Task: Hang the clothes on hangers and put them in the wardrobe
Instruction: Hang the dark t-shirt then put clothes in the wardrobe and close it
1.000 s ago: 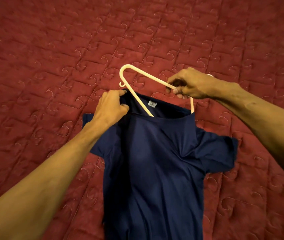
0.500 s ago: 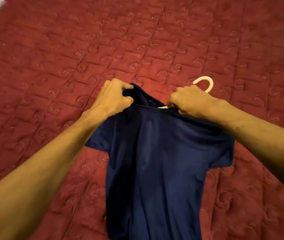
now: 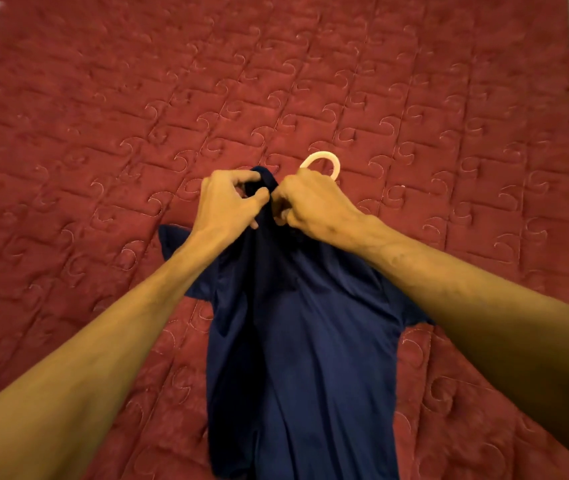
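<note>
Two hands logged in head view, bunched close at collar of navy T-shirt (image 3: 304, 358). Found left hand (image 3: 231, 199) pinching collar fabric between thumb and curled fingers; right hand (image 3: 314, 206) curled on same collar just beside it, knuckles nearly touching. Noted shirt raised at neck, body trailing down over red quilted bedspread (image 3: 137, 133). Saw only hook of cream hanger (image 3: 324, 162), poking out behind right hand. Versus half a second earlier: hands drawn together from apart, collar gathered narrower.
</note>
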